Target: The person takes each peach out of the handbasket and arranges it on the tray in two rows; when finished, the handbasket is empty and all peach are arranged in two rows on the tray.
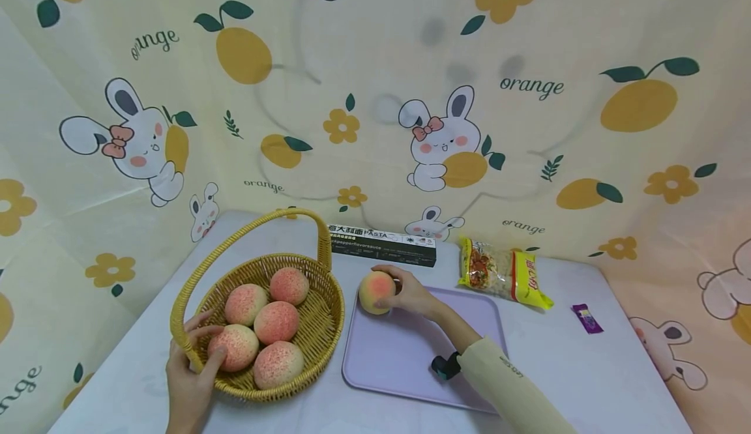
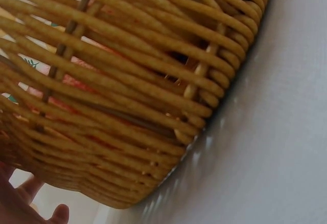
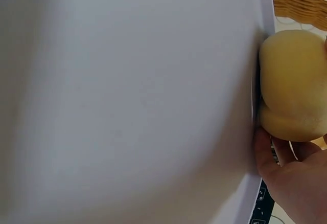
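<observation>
My right hand point(image 1: 413, 294) holds a yellow peach point(image 1: 377, 292) with a pink blush, over the back left corner of a lilac tray point(image 1: 405, 356). In the right wrist view the peach point(image 3: 294, 86) sits against the tray's rim, with the fingers point(image 3: 291, 175) at its side. A woven basket point(image 1: 317, 356) with a tall handle stands left of the tray. Several speckled pink peaches point(image 1: 276, 322) lie inside it. My left hand point(image 1: 190, 375) grips the basket's left rim near the handle's foot, its fingertips beside the nearest peach. The left wrist view shows mostly the basket's woven wall point(image 2: 112, 81).
A black pasta box point(image 1: 381, 248) lies behind the tray. At the back right are a yellow noodle packet point(image 1: 501, 272) and, farther right, a small purple packet point(image 1: 587, 318). A printed curtain point(image 1: 375, 95) hangs behind the white table point(image 1: 610, 382).
</observation>
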Demonstrator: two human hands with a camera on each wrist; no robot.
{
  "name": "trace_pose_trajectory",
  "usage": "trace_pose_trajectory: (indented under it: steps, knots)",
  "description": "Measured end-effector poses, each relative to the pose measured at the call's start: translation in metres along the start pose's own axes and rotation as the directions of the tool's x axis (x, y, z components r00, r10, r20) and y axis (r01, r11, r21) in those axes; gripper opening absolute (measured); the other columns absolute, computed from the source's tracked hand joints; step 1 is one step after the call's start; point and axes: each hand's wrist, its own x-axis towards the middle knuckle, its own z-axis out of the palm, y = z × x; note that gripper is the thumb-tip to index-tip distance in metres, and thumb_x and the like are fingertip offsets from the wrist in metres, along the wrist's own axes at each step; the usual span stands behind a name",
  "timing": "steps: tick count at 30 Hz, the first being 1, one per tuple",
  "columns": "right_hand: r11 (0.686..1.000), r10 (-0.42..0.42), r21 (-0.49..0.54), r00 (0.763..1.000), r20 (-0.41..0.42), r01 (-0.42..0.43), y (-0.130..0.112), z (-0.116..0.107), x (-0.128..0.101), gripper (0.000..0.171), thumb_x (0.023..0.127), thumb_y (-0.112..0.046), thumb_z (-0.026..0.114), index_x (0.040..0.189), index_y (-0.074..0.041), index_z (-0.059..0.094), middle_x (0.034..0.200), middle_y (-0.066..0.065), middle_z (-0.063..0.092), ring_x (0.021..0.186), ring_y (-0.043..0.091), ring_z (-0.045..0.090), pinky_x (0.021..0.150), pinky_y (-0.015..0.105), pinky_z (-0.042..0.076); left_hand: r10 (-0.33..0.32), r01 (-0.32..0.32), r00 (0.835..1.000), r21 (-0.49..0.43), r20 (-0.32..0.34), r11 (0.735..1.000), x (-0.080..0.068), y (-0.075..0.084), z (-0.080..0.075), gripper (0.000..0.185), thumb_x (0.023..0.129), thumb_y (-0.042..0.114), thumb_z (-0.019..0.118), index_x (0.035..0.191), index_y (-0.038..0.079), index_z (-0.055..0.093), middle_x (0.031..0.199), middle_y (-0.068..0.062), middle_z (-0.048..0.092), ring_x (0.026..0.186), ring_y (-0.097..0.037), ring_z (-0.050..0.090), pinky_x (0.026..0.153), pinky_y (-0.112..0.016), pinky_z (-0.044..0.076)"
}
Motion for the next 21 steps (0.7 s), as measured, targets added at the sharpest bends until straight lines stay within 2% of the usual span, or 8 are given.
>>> trace_pose_trajectory:
  steps: [9,16,21]
  knots:
    - [1.000,0.009,0.014,1.000,0.015,-0.009,-0.030,-0.001,-0.011,0.069,0.080,0.000,0.076,0.142,0.004,0.047,0.135,0.022,0.055,0.111,0.027,0.057,0.091,0.034,0.048,0.032,-0.032,0.999,0.014,0.004,0.999,0.001,-0.001,0.000,0.028,0.076,-0.017,0.069,0.102,-0.007,0.068,0.132,-0.019,0.056,0.130,-0.016,0.043,0.106,-0.017,0.030]
    - [1.000,0.007,0.003,1.000,0.007,-0.007,-0.005,-0.002,-0.001,0.076,0.080,-0.001,0.078,0.147,0.004,0.042,0.141,0.021,0.050,0.115,0.028,0.057,0.094,0.036,0.049,0.012,-0.012,1.000,0.009,0.005,1.000,0.002,-0.001,0.001,0.027,0.077,-0.015,0.069,0.103,-0.007,0.068,0.133,-0.019,0.056,0.131,-0.017,0.042,0.107,-0.020,0.029]
    - [1.000,-0.027,-0.003,1.000,-0.007,0.027,-0.005,-0.004,-0.001,0.075,0.080,-0.002,0.079,0.146,0.005,0.043,0.145,0.025,0.046,0.123,0.030,0.053,0.098,0.036,0.047,0.017,-0.017,1.000,0.014,0.004,1.000,0.001,-0.001,0.000,0.027,0.077,-0.015,0.070,0.102,-0.007,0.068,0.132,-0.019,0.057,0.130,-0.017,0.042,0.106,-0.020,0.029]
